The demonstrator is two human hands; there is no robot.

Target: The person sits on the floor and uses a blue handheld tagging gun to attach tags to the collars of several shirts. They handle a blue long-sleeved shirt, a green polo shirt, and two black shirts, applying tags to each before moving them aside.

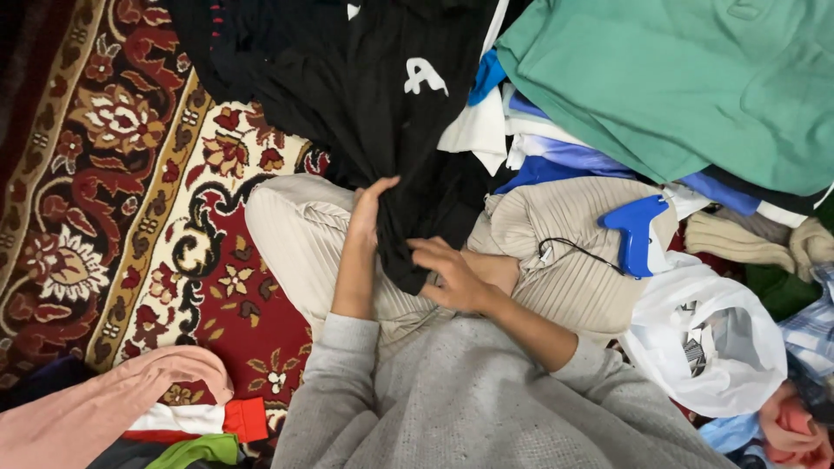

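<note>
A black ribbed garment (382, 95) with a white patch lies over my lap and stretches away from me. My left hand (368, 211) grips its edge near my left knee, fingers curled into the cloth. My right hand (452, 274) rests on the garment's lower tip, fingers spread and pressing or pinching the fabric. I sit cross-legged in beige ribbed trousers (295, 234) and a grey sweater. A blue tagging gun (636, 230) lies on my right knee with a thin black cord beside it.
A green garment (686, 78) tops a pile of folded clothes at the upper right. A white plastic bag (708, 334) sits at my right. Pink, red and green clothes (113, 408) lie at the lower left on a red patterned carpet (113, 174).
</note>
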